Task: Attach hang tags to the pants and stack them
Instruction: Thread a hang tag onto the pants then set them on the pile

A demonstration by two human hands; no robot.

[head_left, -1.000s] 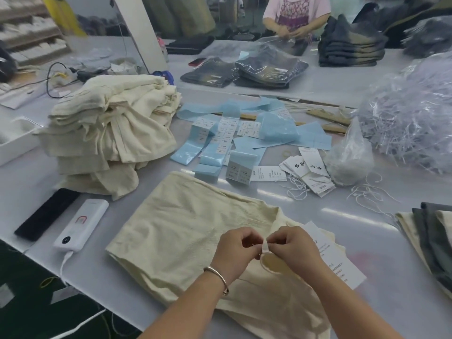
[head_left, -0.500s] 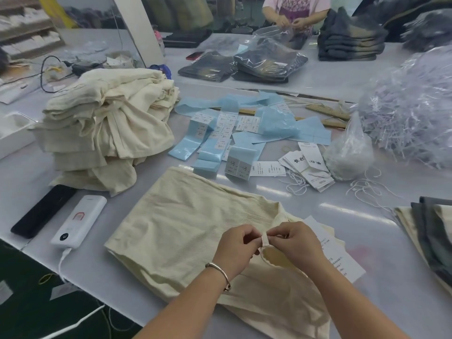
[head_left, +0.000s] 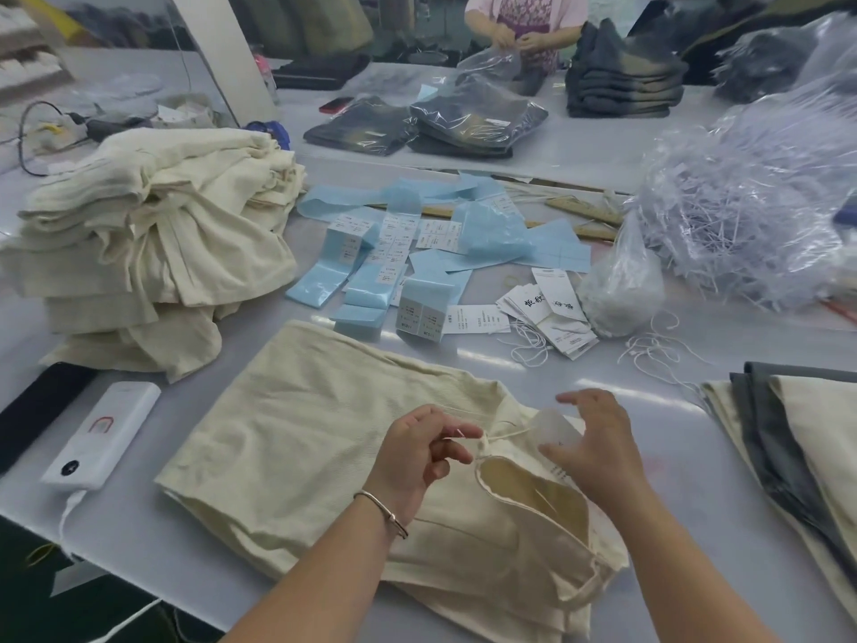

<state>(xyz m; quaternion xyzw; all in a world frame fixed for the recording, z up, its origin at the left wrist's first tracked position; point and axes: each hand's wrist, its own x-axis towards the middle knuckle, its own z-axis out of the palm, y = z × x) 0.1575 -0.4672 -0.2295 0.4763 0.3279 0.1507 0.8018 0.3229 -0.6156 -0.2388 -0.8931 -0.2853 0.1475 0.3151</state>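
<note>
A folded cream pair of pants (head_left: 315, 438) lies on the grey table in front of me, waistband toward my hands. A white hang tag (head_left: 559, 426), blurred, hangs on a thin white string (head_left: 510, 436) knotted at the waistband. My left hand (head_left: 417, 452) hovers just left of the knot with loosely curled fingers, gripping nothing that I can make out. My right hand (head_left: 598, 443) is spread over the tag, fingers straight, thumb below it. More hang tags (head_left: 547, 308) and loose strings lie behind the pants.
A tall pile of cream pants (head_left: 153, 234) stands at the left, and a stack of cream and grey pants (head_left: 788, 433) at the right edge. Blue label strips (head_left: 399, 257), a bag of strings (head_left: 621, 290), a power bank (head_left: 106, 429) and a phone (head_left: 32, 410) surround them. Another person (head_left: 524, 25) works across the table.
Both hands were pinching the string together at the waistband. They have now come apart: the left let go and the right moved out over the tag.
</note>
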